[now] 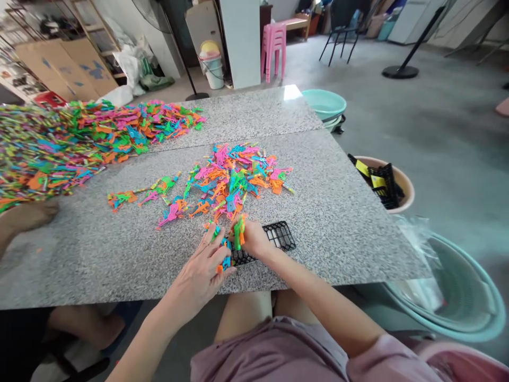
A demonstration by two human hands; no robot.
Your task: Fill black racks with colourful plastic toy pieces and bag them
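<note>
L. hand [207, 262], fingers spread, rests at blue toy [226, 260] by tray's [282, 234] left end; R. hand [254, 239] pinches green toy [239, 232] over tray, nr. surface [338, 223] edge. Risk: tray may slide if L. pressure slackens.

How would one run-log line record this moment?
left hand: touching blue pieces; right hand: holding green-orange piece at black grid tray; colourful pile: beyond hands, on tabletop

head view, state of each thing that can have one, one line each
left hand, fingers extended against blue pieces
right hand, closed on green and orange pieces
black grid tray, lying flat, partly covered
central pieces, heaped loosely
far-left pieces, heaped, some blurred
pink stools, stacked
peach tub, open, holding black items
</note>
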